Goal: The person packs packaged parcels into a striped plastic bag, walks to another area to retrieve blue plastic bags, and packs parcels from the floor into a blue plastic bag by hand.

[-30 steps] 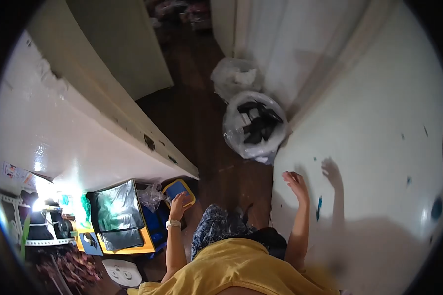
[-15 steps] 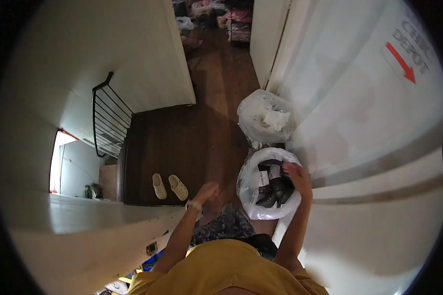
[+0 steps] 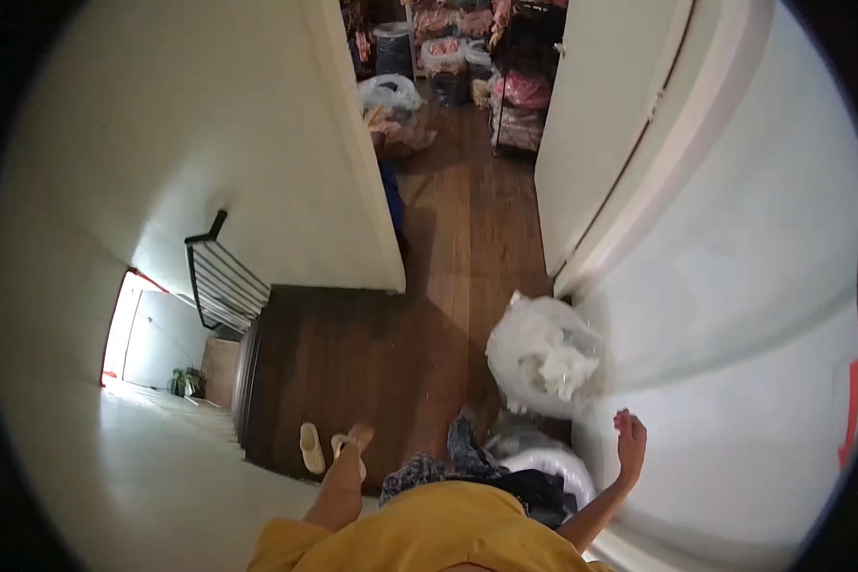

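My left hand [image 3: 357,439] hangs with loosely bent fingers and nothing visible in it. In view it overlaps one of two cream clogs [image 3: 311,448] on the floor. My right hand [image 3: 631,443] is raised beside the white wall, fingers apart and holding nothing. Lower down and left of it is a white plastic bag [image 3: 574,469] with dark contents, partly hidden by my body. Ahead stands a second, translucent plastic bag [image 3: 515,357] with crumpled white material at its top; neither hand touches it.
A doorway lies ahead between a pale wall [image 3: 377,181] and an open white door [image 3: 601,124]. Beyond are several filled bags [image 3: 391,100] and a rack [image 3: 520,124] of bundled goods. Left, a black railing [image 3: 229,272] borders stairs. A bit of blue shows beside the doorway.
I have moved forward, and the bags and clogs now sit lower in view. My right hand has left the bag of black items. The room beyond the doorway shows more.
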Available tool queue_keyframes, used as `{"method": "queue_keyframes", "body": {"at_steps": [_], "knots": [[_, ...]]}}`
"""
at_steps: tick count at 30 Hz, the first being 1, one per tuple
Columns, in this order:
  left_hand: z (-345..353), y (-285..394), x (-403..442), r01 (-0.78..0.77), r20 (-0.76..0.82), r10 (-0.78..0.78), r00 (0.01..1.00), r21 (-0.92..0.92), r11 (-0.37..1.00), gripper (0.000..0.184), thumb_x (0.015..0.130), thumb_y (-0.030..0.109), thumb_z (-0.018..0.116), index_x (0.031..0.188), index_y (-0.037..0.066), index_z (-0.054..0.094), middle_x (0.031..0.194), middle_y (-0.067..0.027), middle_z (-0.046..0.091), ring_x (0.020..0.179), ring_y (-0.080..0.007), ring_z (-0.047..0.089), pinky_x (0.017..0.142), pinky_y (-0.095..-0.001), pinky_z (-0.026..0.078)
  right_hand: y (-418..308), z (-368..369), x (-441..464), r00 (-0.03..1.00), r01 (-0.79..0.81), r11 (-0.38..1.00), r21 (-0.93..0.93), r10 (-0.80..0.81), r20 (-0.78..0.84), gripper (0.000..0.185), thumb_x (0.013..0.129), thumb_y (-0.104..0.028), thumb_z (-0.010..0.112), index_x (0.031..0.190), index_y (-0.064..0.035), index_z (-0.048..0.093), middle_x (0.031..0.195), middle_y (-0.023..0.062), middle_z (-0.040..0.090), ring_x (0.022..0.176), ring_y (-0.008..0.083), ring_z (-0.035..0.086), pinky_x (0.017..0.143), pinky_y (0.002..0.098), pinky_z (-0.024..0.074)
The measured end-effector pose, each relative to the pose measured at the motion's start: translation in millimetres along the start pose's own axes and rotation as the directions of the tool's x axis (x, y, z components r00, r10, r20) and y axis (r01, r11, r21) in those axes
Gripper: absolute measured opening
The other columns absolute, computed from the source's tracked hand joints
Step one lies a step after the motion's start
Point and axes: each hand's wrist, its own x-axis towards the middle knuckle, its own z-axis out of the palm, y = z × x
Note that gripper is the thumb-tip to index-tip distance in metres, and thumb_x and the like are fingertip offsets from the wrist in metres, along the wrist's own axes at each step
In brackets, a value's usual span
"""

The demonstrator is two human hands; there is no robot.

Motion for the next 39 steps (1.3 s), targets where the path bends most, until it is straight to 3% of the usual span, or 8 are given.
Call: {"method": "queue_keyframes", "body": {"at_steps": [3,9,14,18,21,24,32,39], "knots": [[-30,1,-40,0.726,0.625,-0.433,0.650,-0.680,0.107,0.019,0.082,0.012,0.044,0.093,0.001,0.055,0.089,-0.0125,0.058,0.076,-0.0228,0.057,0.058,-0.0341,0.047,-86,51,97,0.973,0.192,0.980,-0.046,-0.184,0.141,0.029,0.083,-0.023,0.048,0.091,0.0038,0.055,0.084,0.0191,0.059,0.079,0.0260,0.056,0.071,0.0307,0.0421],[-123,8,-15,0.593,0.943,-0.299,0.147,-0.326,-0.736,0.028,0.084,0.023,0.042,0.100,0.003,0.051,0.095,-0.0137,0.056,0.081,-0.0238,0.056,0.063,-0.0355,0.046,-240,167,247,0.851,0.323,0.944,0.073,-0.324,0.413,0.033,0.083,-0.028,0.051,0.093,0.0031,0.056,0.086,0.0130,0.061,0.078,0.0161,0.055,0.071,0.0279,0.0425],[-146,-79,100,0.815,0.936,-0.282,0.211,-0.328,-0.479,0.046,0.082,0.038,0.043,0.115,0.006,0.046,0.105,-0.0165,0.052,0.094,-0.0262,0.052,0.077,-0.0425,0.044,-257,218,339,0.838,0.216,0.972,0.092,-0.233,0.493,0.035,0.086,-0.029,0.046,0.090,0.0045,0.056,0.079,0.0052,0.058,0.073,0.0109,0.050,0.070,0.0228,0.0403],[-184,-146,251,0.213,0.144,-0.195,0.970,-0.124,0.969,0.020,0.080,0.018,0.045,0.088,0.006,0.058,0.092,-0.0105,0.058,0.083,-0.0272,0.056,0.070,-0.0371,0.045,-267,227,398,0.841,0.184,0.968,0.169,-0.244,0.483,0.036,0.085,-0.030,0.046,0.090,0.0044,0.057,0.081,0.0067,0.059,0.076,0.0120,0.052,0.072,0.0234,0.0407],[-307,-164,382,0.440,0.151,-0.538,0.829,-0.771,0.461,0.028,0.075,0.023,0.046,0.087,-0.001,0.054,0.087,-0.0218,0.056,0.081,-0.0389,0.053,0.071,-0.0445,0.043,-281,247,449,0.886,0.164,0.968,0.192,-0.230,0.402,0.029,0.083,-0.023,0.052,0.094,0.0034,0.056,0.080,0.0070,0.059,0.075,0.0112,0.052,0.069,0.0251,0.0417],[-381,-159,486,0.232,-0.086,-0.352,0.932,-0.602,0.764,0.020,0.071,0.018,0.047,0.075,0.000,0.055,0.076,-0.0181,0.059,0.070,-0.0327,0.059,0.057,-0.0419,0.048,-342,285,490,0.812,0.134,0.972,0.193,-0.219,0.542,0.033,0.075,-0.018,0.061,0.101,0.0010,0.053,0.089,0.0087,0.059,0.083,0.0165,0.055,0.076,0.0281,0.0428],[-510,-187,650,-0.077,-0.207,-0.082,0.975,-0.658,0.750,0.023,0.070,0.018,0.052,0.084,0.000,0.057,0.087,-0.0195,0.057,0.080,-0.0342,0.055,0.068,-0.0429,0.044,-501,472,587,-0.314,0.691,0.422,0.587,-0.556,0.770,0.059,0.058,-0.020,0.072,0.108,-0.0039,0.046,0.117,0.0136,0.043,0.109,0.0316,0.040,0.092,0.0363,0.0318],[-564,-278,679,-0.061,-0.299,-0.377,0.877,-0.847,0.528,0.026,0.069,0.020,0.054,0.084,-0.001,0.057,0.087,-0.0196,0.057,0.083,-0.0340,0.054,0.072,-0.0422,0.043,-598,563,599,-0.656,0.731,0.177,0.659,-0.083,0.750,0.054,0.062,-0.014,0.066,0.112,-0.0114,0.045,0.112,0.0153,0.043,0.106,0.0342,0.040,0.089,0.0431,0.0317]]}}
